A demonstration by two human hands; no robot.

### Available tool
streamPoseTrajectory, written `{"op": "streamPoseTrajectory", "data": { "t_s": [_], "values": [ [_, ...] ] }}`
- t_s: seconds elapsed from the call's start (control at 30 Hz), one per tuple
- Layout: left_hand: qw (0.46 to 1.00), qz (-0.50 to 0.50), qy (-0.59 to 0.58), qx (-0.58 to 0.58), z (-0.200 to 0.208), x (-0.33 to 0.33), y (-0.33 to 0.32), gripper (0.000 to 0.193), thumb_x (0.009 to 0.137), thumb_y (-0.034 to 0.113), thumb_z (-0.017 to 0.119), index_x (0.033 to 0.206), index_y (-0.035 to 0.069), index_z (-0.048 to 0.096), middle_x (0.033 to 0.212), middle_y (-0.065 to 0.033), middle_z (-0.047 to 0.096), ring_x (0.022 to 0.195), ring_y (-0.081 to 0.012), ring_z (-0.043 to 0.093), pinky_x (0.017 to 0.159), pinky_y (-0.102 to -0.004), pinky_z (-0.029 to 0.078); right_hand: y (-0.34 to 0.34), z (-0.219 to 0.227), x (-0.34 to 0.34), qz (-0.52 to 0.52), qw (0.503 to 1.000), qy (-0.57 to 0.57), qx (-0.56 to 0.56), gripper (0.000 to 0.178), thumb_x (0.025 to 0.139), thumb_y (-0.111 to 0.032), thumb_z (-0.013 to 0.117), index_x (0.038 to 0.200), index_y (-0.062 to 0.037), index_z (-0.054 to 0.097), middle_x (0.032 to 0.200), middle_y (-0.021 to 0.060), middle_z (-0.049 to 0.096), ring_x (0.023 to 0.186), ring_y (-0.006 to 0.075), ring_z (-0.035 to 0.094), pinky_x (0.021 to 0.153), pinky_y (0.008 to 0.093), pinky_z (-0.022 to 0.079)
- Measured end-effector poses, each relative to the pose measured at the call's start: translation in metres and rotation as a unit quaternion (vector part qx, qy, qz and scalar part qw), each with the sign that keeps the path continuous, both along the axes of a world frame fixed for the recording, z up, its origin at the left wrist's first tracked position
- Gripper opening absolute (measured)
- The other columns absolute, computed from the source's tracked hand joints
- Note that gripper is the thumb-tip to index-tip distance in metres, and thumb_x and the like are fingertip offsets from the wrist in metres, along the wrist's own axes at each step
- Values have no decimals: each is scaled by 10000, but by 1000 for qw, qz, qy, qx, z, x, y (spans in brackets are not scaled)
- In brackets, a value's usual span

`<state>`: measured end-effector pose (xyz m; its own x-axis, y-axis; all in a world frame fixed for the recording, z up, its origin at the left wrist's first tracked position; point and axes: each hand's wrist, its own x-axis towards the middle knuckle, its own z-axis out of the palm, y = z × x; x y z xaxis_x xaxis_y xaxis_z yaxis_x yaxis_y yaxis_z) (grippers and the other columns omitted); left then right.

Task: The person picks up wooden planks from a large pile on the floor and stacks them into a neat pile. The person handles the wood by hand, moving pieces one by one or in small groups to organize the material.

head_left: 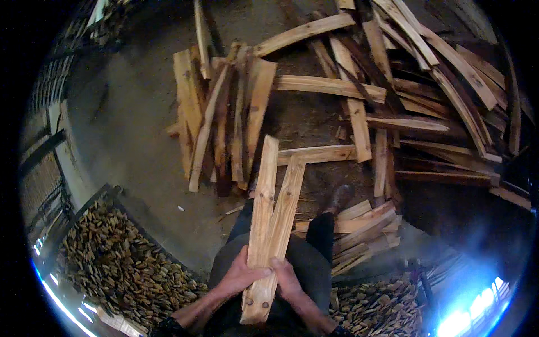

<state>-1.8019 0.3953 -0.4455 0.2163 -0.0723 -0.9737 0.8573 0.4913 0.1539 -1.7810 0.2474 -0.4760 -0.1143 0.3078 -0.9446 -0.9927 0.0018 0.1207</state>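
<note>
Two rough wooden boards stand out in front of my body, their lower parts overlapping and their far ends spread in a narrow V. My left hand (241, 275) is closed round the left wooden board (261, 210), its thumb across the face. Beside it, my right hand (285, 278) grips the edge of the right wooden board (288, 199) where the two overlap. Dark knots show on both boards, and the left one reaches down close to my waist. The fingers behind the wood are hidden.
A stack of planks (261, 95) lies ahead. To the right spreads a large crossed heap of planks (443, 112). Shorter pieces of split wood (368, 230) lie by my right foot. Bins of small wood chunks (120, 258) flank me at lower left and lower right.
</note>
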Motion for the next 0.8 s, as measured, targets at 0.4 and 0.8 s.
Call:
{"op": "streamPoseTrajectory", "data": {
  "t_s": [0.4,0.8],
  "values": [
    [984,70,-86,141,-12,-13,73,670,584,60,663,1174,3,350,1029,-107,514,928,-185,533,780,-312,463,69,-64,57,293,827,-424,225,572,818,-222,516,1281,14,277,1267,166,391,1190,243,355,988,324,256],
    [711,-178,-111,671,-216,-37,152,434,736,74,579,1128,-28,421,1015,-106,521,935,-186,505,827,-311,408,-96,-273,289,354,756,-512,-201,518,700,-206,669,1105,32,450,938,122,568,884,201,543,786,301,426]
  ]
}}
